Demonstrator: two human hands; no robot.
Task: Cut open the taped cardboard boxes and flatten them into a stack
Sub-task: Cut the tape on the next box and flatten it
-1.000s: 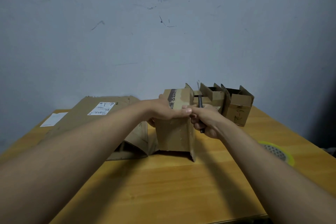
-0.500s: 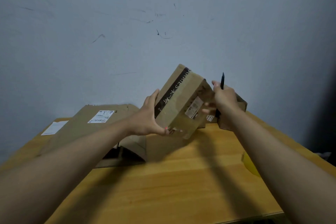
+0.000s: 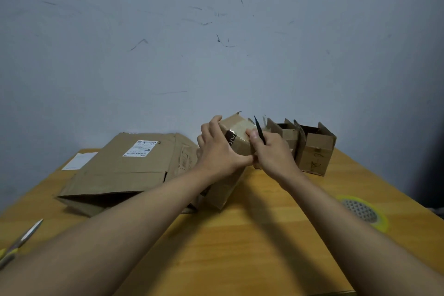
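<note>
I see flattened cardboard (image 3: 125, 173) done at 9 o'clock; left hand (image 3: 217, 149) grips taped box (image 3: 236, 138), right hand (image 3: 271, 151) clamps cutter (image 3: 260, 132); open boxes (image 3: 312, 149) at 3 o'clock unflattened.

Taped brown box (image 3: 236, 137) stands tilted (dark tape band) beside flattened cardboard (image 3: 125, 173).

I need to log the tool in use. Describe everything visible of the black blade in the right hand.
The black blade is thin, dark and pointed, its material unclear. Its tip points up and slightly left, above the small taped box. The right hand grips its lower part, hiding the handle. The left hand holds the box, not the blade.
</note>
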